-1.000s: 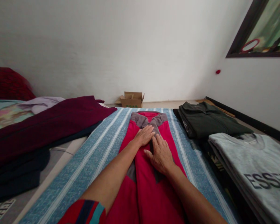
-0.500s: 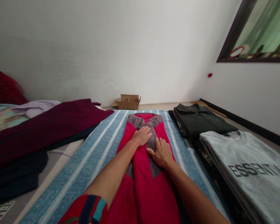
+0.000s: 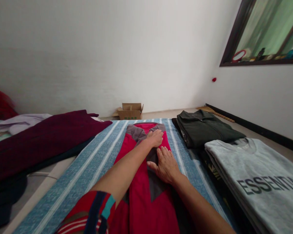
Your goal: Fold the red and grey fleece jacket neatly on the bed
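Note:
A red jacket with grey panels [image 3: 151, 214] lies folded long and narrow on the blue striped sheet [image 3: 101, 148], its collar at the far end. My left hand [image 3: 155, 138] rests on the grey cloth near the collar, palm down, fingers stretched out and nothing held. Just nearer to me, my right hand [image 3: 166, 165] lies flat across the grey front panel and its right edge, the thumb spread away from the fingers. The hands are close together, and my left forearm covers part of the jacket's left side.
On the right are a folded dark green top [image 3: 205, 126] and a stack topped by a grey printed shirt [image 3: 263, 162]. To the left lies a maroon garment [image 3: 51, 139] over dark clothes. A cardboard box [image 3: 130, 112] stands by the wall, beyond the sheet.
My left hand has slid right and slightly farther toward the collar's right side. My right hand stays pressed on the front panel. The camera view has shifted a little.

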`<act>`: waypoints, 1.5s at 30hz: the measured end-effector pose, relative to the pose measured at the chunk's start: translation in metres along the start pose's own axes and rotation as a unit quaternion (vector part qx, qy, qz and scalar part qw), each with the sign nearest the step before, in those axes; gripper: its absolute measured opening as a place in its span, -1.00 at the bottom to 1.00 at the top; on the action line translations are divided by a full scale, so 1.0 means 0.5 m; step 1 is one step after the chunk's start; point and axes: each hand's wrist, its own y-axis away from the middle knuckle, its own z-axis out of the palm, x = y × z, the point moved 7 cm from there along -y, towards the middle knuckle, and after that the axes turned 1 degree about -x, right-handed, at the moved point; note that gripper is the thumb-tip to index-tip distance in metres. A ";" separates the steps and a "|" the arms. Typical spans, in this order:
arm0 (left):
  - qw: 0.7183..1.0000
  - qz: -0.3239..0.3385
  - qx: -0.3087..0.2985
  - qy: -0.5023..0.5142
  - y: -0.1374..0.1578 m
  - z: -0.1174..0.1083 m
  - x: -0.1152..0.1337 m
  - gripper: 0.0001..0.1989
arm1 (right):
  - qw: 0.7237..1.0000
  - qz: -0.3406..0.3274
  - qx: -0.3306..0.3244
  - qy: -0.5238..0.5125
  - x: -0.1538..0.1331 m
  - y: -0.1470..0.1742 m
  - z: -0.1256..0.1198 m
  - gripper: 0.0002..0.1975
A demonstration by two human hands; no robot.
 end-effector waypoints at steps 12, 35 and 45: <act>0.998 -0.011 -0.054 0.028 -0.111 0.101 -0.061 -0.42 | 0.998 0.061 -0.013 -0.025 0.035 -0.021 0.048 -0.14; 0.994 -0.042 -0.064 0.076 -0.088 0.101 -0.045 -0.07 | 0.998 0.060 -0.014 0.031 0.042 -0.018 0.069 -0.16; 0.998 -0.034 -0.038 0.030 -0.082 0.078 -0.015 -0.18 | 0.998 0.061 -0.017 0.011 0.042 -0.019 0.063 -0.16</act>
